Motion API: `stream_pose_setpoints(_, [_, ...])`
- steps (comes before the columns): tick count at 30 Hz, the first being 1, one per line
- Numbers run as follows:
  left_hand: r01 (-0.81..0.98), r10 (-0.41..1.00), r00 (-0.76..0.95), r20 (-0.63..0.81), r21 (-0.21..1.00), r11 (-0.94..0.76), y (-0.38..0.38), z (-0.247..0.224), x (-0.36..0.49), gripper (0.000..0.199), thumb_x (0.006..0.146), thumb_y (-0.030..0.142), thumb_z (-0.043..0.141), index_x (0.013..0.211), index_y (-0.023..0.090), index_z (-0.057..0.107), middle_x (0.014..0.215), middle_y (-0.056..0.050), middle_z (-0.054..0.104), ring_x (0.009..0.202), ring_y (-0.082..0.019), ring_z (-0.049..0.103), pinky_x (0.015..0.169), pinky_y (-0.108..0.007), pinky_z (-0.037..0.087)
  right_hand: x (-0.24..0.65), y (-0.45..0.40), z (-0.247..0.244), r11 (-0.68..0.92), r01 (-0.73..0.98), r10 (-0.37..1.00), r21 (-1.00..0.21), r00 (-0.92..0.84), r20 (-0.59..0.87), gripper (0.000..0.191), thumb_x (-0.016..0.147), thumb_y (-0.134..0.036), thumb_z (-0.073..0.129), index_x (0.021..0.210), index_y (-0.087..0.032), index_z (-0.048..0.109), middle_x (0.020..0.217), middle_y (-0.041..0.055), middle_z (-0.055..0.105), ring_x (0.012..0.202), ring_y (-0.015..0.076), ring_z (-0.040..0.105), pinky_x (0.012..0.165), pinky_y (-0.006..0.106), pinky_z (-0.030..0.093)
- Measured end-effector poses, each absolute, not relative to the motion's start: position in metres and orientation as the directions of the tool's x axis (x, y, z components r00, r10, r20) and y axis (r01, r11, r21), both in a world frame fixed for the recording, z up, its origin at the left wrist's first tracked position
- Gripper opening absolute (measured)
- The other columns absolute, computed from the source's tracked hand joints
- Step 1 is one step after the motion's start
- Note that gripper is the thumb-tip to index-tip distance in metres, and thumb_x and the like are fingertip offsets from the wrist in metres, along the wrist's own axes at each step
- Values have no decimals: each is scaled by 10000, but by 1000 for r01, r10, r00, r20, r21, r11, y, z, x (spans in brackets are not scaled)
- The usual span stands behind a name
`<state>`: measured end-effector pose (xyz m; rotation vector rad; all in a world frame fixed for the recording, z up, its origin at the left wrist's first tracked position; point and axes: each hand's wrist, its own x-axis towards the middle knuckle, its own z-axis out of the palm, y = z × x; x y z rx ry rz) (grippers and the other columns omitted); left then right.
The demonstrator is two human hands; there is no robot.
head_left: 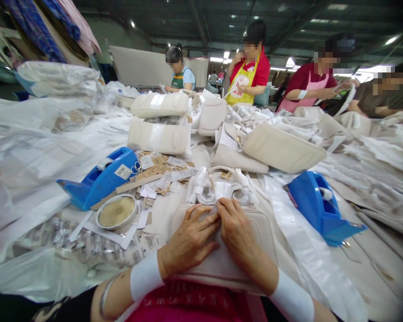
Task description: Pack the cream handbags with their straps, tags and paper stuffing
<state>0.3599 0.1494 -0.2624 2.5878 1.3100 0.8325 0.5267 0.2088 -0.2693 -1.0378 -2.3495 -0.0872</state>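
Touching a pale handbag (pixel 221 264) just beyond a red garment (pixel 201 302), with left hand (pixel 191 239) and right hand (pixel 237 232) together at the fingertips.
With fingers half-curled; cannot tell if clamped on white wrapping (pixel 222 190) at the handbag's far edge. With blue tape dispensers (pixel 304 199) farther off on either side.

Roof (pixel 174 31) dim, small bright ceiling lamps (pixel 391 40); work area brighter, even light. Soft shadow on bag (pixel 264 232) beneath left hand (pixel 193 237) and right hand (pixel 237 228). Glare on plastic film (pixel 305 241). Wide-angle stretch at edges, right corners dark, left edge blurry, co-workers' heads (pixel 255 33) pixelated.
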Motion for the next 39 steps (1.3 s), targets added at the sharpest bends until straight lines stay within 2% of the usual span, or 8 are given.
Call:
stream_pose_setpoints(4, [657, 769, 381, 514, 434, -616, 152, -266, 356, 294, 940, 108, 481, 1194, 192, 602, 1239, -86, 631, 1245, -252, 457, 1073, -454, 412, 522, 204, -268, 667, 743, 669, -60, -561, 487, 364, 859, 33, 409, 1100, -136, 623, 1089, 135, 628, 1043, 269, 543, 864, 380, 543])
stream_pose_setpoints(8, [733, 832, 172, 527, 496, -466, 162, -259, 355, 351, 869, 21, 465, 1166, 187, 554, 1187, -95, 584, 1176, -247, 474, 1040, -464, 432, 519, 202, -270, 651, 759, 653, 7, -565, 503, 393, 845, 54, 411, 1134, -104, 626, 1075, 156, 631, 1020, 281, 540, 855, 390, 540])
stream_pose_setpoints(15, [906, 875, 221, 431, 240, -348, 204, -242, 368, 263, 842, 87, 514, 1091, 167, 541, 1023, -90, 588, 1022, -282, 485, 896, -475, 440, 518, 205, -269, 650, 760, 680, -22, -568, 463, 353, 849, 43, 444, 1121, -49, 649, 1066, 164, 633, 969, 280, 517, 872, 390, 532])
stream_pose_setpoints(21, [896, 846, 111, 521, 316, -312, 215, -236, 353, 255, 867, 23, 433, 1052, 166, 538, 913, -60, 574, 902, -234, 515, 839, -398, 449, 518, 207, -266, 650, 759, 708, -35, -588, 391, 350, 841, 32, 474, 1119, -74, 659, 1057, 145, 631, 949, 284, 508, 847, 395, 527])
stream_pose_setpoints(25, [859, 801, 173, 574, 310, -408, 189, -237, 360, 242, 888, 33, 416, 1040, 179, 535, 999, -76, 590, 979, -238, 519, 886, -406, 460, 518, 209, -264, 640, 767, 718, -45, -576, 392, 322, 864, 3, 485, 1117, -88, 663, 1056, 141, 642, 937, 281, 515, 851, 395, 519])
stream_pose_setpoints(28, [776, 793, 212, 571, 395, -492, 167, -246, 377, 243, 890, 25, 381, 985, 193, 529, 991, -72, 596, 961, -213, 544, 885, -367, 493, 520, 212, -263, 656, 748, 723, -97, -587, 363, 275, 894, -39, 491, 1084, -119, 673, 1081, 126, 649, 973, 282, 520, 881, 392, 506])
stream_pose_setpoints(32, [749, 838, 210, 504, 468, -469, 158, -260, 391, 194, 909, 86, 416, 1023, 176, 545, 1015, -90, 623, 998, -221, 578, 929, -392, 516, 524, 222, -259, 669, 725, 731, -165, -602, 322, 267, 901, -40, 462, 996, -140, 691, 1049, 126, 675, 984, 271, 546, 876, 374, 490])
stream_pose_setpoints(39, [806, 796, 370, 479, 262, -531, 162, -267, 389, 404, 909, 107, 449, 1310, 119, 498, 1316, -146, 582, 1249, -277, 520, 1100, -471, 429, 528, 244, -254, 702, 682, 710, -207, -646, 280, 284, 841, -3, 460, 869, -159, 696, 904, 82, 690, 843, 200, 592, 824, 324, 461])
